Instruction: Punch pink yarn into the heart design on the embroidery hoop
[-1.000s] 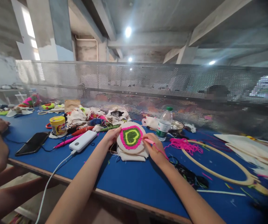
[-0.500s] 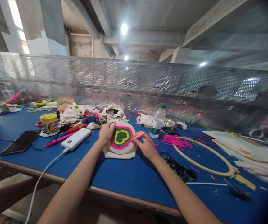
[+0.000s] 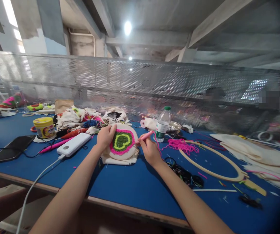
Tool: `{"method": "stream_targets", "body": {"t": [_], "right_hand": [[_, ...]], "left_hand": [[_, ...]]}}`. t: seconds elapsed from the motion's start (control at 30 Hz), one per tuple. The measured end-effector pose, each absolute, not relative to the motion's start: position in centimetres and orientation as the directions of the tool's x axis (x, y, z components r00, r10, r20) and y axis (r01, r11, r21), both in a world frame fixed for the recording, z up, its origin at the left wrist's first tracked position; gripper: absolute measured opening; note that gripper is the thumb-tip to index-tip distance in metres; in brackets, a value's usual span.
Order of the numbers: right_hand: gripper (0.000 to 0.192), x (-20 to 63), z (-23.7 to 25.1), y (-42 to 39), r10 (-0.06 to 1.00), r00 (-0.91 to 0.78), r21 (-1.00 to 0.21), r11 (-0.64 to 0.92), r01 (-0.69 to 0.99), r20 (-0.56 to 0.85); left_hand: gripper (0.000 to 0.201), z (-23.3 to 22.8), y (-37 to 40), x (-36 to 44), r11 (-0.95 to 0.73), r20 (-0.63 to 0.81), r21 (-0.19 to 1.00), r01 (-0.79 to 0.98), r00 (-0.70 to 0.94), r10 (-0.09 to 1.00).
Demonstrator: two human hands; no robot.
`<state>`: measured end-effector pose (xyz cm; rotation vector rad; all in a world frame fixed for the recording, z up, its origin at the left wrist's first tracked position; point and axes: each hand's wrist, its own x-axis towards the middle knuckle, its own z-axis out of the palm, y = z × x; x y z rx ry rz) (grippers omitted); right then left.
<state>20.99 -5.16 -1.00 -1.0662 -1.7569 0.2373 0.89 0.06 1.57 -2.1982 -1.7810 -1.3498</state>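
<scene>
From my end I see the left hand (image 3: 105,136) pinching the left rim of a round yarn piece (image 3: 123,142), thumb on its face. The right hand (image 3: 151,152) grips a pink pen-like tool (image 3: 146,135), its tip at the piece's right rim; I can't tell whether it has entered the cloth. The piece, a green heart bordered in pink, tilts toward me, back from the desk's (image 3: 130,191) near edge, loose fabric beneath it.

A pink strand runs past the right hand to a tangled yarn pile (image 3: 183,146). A knot there could snag, I judge, and pull the last loops out. The pile lies over the rim of a wooden hoop (image 3: 239,176), which could catch it too. The bottle (image 3: 162,125) stands just behind the right hand; a wide elbow or wrist swing might tip it. Toward the desk's left edge, the power bank's (image 3: 73,144) white cable (image 3: 36,180) hangs over the near edge, where a knee could drag it.
</scene>
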Motion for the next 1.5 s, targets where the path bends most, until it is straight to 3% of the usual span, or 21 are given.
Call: {"method": "stream_targets", "body": {"t": [0.23,0.47,0.53,0.7,1.0,1.07,1.27,1.4,1.5], "right_hand": [[0.019,21.4,-1.4,-4.8,0.755,-0.021,-0.616,0.552,0.562,0.656],[0.021,20.7,-1.0,-4.9,0.650,-0.330,-0.275,0.650,0.708,0.684],[0.022,20.4,-1.1,-4.7,0.653,-0.354,-0.241,0.642,0.728,0.670],[0.021,20.6,-1.4,-4.7,0.757,-0.142,-0.419,0.496,0.761,0.638],[0.020,21.0,-1.7,-4.4,0.794,0.001,-0.666,0.509,0.545,0.608],[0.020,21.0,-1.5,-4.6,0.792,-0.024,-0.645,0.514,0.565,0.610],[0.015,21.3,-0.9,-4.5,0.731,-0.213,-0.407,0.569,0.714,0.649],[0.017,21.2,-1.4,-3.7,0.703,-0.327,-0.353,0.637,0.686,0.632],[0.018,21.2,-1.7,-3.6,0.704,-0.279,-0.339,0.602,0.723,0.654]], "left_hand": [[0.049,1.7,0.1,1.0,-0.306,0.598,0.447,0.841,-0.026,0.801],[0.050,1.6,0.0,1.0,-0.301,0.608,0.417,0.858,-0.017,0.794],[0.049,1.5,0.0,1.0,-0.303,0.606,0.419,0.856,-0.015,0.795],[0.050,1.4,0.3,0.9,-0.259,0.549,0.456,0.851,-0.041,0.835],[0.050,1.2,0.3,0.9,-0.251,0.560,0.462,0.850,-0.060,0.826],[0.051,1.3,0.2,1.0,-0.239,0.566,0.449,0.861,-0.067,0.822],[0.051,1.3,0.0,1.2,-0.230,0.601,0.385,0.894,-0.053,0.798],[0.051,1.2,0.0,1.1,-0.232,0.608,0.378,0.896,-0.052,0.792],[0.051,1.3,-0.1,1.0,-0.200,0.569,0.386,0.901,-0.062,0.820]]}}
